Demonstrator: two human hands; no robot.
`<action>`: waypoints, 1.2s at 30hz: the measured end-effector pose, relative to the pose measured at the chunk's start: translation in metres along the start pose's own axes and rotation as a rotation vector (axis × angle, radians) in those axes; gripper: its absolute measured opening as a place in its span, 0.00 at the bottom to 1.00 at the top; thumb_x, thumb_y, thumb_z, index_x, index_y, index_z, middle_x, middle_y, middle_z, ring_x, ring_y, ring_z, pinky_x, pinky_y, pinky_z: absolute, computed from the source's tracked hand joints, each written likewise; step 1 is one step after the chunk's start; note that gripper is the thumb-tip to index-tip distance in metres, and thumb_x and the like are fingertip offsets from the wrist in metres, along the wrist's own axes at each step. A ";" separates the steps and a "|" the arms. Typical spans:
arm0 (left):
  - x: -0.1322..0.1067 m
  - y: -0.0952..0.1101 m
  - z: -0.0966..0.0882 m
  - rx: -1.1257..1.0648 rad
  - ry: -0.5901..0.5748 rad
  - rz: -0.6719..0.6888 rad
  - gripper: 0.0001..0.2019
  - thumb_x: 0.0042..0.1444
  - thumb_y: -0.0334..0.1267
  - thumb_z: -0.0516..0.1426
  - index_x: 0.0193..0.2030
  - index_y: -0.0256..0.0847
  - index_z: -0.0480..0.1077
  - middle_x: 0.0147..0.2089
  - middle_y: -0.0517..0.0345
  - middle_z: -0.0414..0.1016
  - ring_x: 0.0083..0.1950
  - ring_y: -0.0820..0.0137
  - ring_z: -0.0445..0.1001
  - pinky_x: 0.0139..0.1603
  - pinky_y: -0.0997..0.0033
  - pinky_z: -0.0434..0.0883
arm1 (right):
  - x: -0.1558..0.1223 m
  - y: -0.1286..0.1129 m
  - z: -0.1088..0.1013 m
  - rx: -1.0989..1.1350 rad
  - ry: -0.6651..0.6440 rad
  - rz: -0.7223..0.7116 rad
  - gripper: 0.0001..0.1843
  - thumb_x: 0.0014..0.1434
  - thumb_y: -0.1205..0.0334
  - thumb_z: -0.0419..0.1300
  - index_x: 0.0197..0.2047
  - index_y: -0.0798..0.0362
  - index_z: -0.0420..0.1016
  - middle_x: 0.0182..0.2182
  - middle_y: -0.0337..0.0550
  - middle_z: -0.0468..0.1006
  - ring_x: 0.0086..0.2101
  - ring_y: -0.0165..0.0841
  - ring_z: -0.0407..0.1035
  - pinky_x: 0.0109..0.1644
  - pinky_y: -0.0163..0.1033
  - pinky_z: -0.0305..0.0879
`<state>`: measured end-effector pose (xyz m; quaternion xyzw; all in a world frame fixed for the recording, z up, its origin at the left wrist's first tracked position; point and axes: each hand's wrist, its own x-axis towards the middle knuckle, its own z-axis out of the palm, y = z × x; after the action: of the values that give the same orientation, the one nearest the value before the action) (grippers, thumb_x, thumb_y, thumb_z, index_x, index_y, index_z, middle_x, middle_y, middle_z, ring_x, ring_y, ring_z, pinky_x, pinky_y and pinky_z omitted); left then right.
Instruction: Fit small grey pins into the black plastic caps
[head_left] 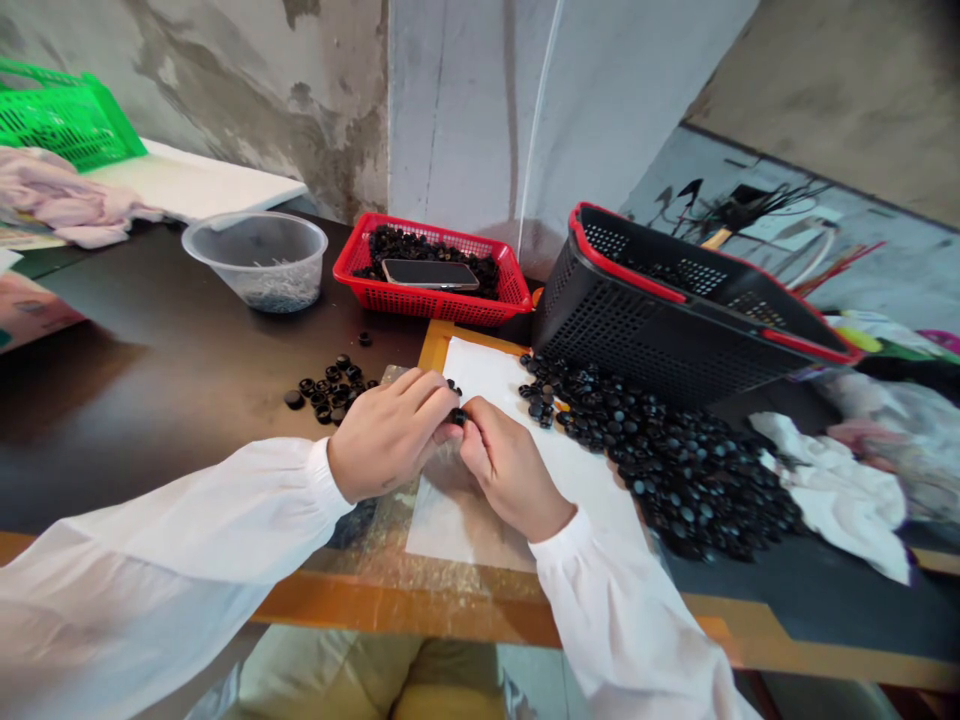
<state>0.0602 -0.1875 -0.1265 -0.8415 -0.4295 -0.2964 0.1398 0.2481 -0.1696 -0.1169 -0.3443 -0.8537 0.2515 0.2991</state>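
Note:
My left hand (pixel 390 435) and my right hand (pixel 510 475) meet above a white paper sheet (pixel 510 400), their fingertips pinching a small black round part (pixel 457 416). Its shape is mostly hidden by my fingers. Another black piece (pixel 453 386) sits by my left fingers. To the left of my left hand lies a small group of black round parts (pixel 330 390). A large heap of the same parts (pixel 675 465) spreads to the right of my right hand, over the paper's edge and the dark tabletop (pixel 150 340).
A red mesh basket (pixel 431 300) holds black parts and a smartphone (pixel 430 274). A tilted black basket with a red rim (pixel 667 320) leans behind the heap. A clear plastic bowl (pixel 255 262), green basket (pixel 67 115), and crumpled cloths (pixel 832 490) surround the table.

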 end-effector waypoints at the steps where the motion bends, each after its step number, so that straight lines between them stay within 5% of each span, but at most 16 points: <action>1: 0.000 0.002 0.000 0.007 -0.004 0.004 0.17 0.73 0.42 0.43 0.39 0.39 0.67 0.38 0.50 0.73 0.38 0.61 0.70 0.36 0.63 0.70 | -0.001 -0.001 0.001 -0.022 0.006 -0.003 0.10 0.70 0.62 0.46 0.34 0.49 0.61 0.29 0.37 0.67 0.30 0.33 0.64 0.34 0.37 0.57; 15: -0.008 0.018 0.001 -0.153 0.072 -0.111 0.20 0.74 0.48 0.37 0.33 0.43 0.58 0.25 0.60 0.67 0.23 0.69 0.64 0.25 0.69 0.57 | -0.007 -0.009 0.012 -0.260 0.100 -0.130 0.07 0.67 0.64 0.47 0.35 0.48 0.61 0.33 0.43 0.69 0.34 0.38 0.64 0.38 0.42 0.63; 21: 0.000 0.007 -0.001 -0.251 0.177 -0.049 0.15 0.73 0.41 0.42 0.37 0.41 0.63 0.32 0.56 0.72 0.30 0.69 0.70 0.30 0.71 0.66 | -0.003 -0.009 0.009 0.468 0.089 0.024 0.16 0.73 0.48 0.44 0.43 0.49 0.65 0.39 0.43 0.71 0.39 0.34 0.70 0.44 0.40 0.72; 25: 0.003 -0.004 -0.003 -0.148 0.236 0.019 0.09 0.71 0.36 0.50 0.48 0.41 0.71 0.40 0.54 0.76 0.38 0.69 0.74 0.38 0.70 0.72 | 0.004 -0.001 0.006 0.847 0.015 0.151 0.24 0.65 0.39 0.58 0.54 0.47 0.73 0.52 0.46 0.76 0.53 0.37 0.72 0.57 0.44 0.73; 30: -0.002 -0.004 -0.003 -0.097 0.308 -0.006 0.11 0.67 0.39 0.58 0.54 0.48 0.75 0.40 0.56 0.75 0.38 0.69 0.73 0.39 0.69 0.72 | 0.006 0.009 0.008 1.003 0.040 0.275 0.29 0.53 0.44 0.72 0.55 0.45 0.78 0.56 0.46 0.78 0.56 0.42 0.73 0.59 0.49 0.73; 36: -0.004 -0.004 -0.004 -0.276 0.372 -0.045 0.22 0.62 0.43 0.63 0.60 0.40 0.70 0.40 0.53 0.73 0.39 0.68 0.72 0.41 0.68 0.72 | 0.007 0.012 0.005 0.865 0.090 0.220 0.18 0.51 0.47 0.73 0.42 0.47 0.85 0.39 0.42 0.84 0.41 0.37 0.77 0.50 0.43 0.75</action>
<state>0.0533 -0.1898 -0.1259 -0.7738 -0.3704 -0.5053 0.0934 0.2461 -0.1579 -0.1256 -0.2870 -0.6142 0.6006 0.4239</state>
